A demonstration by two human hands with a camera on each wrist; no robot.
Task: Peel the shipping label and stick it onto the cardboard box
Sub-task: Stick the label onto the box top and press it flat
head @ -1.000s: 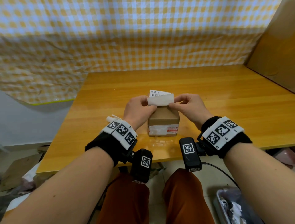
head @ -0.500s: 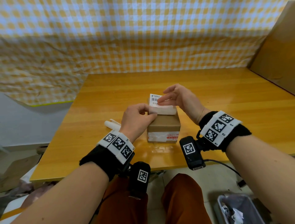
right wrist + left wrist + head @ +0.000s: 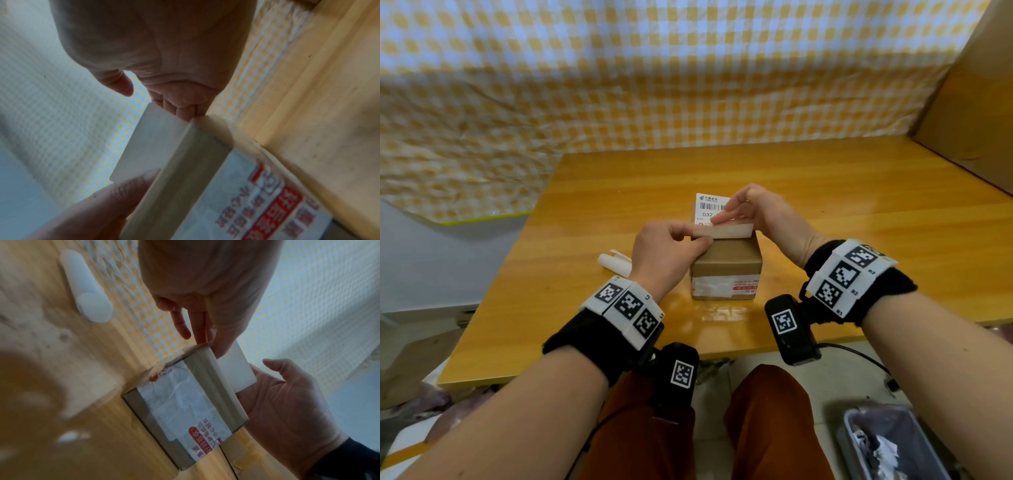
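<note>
So the shipping label (image 3: 710, 205) is being laid on top of the cardboard box (image 3: 726, 270), its near end pinched in the left hand (image 3: 666, 255) grip, flat right hand (image 3: 760, 214) fingers pressing it down; smoothing toward that end looks needed next.

Shipping label (image 3: 708, 205) — barcode, "032-" — red print on cardboard box (image 3: 726, 270)

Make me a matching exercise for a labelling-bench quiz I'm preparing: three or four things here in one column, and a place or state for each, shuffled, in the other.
Things:
1. shipping label
2. cardboard box
3. white roll
4. left hand

Places or states:
A. lying on the table left of the box
B. pinching the label's near-left corner
C. partly laid on the box top, near edge lifted
D. standing on the table, old red-printed sticker on its front

Pairs: 1-C, 2-D, 3-A, 4-B
</note>
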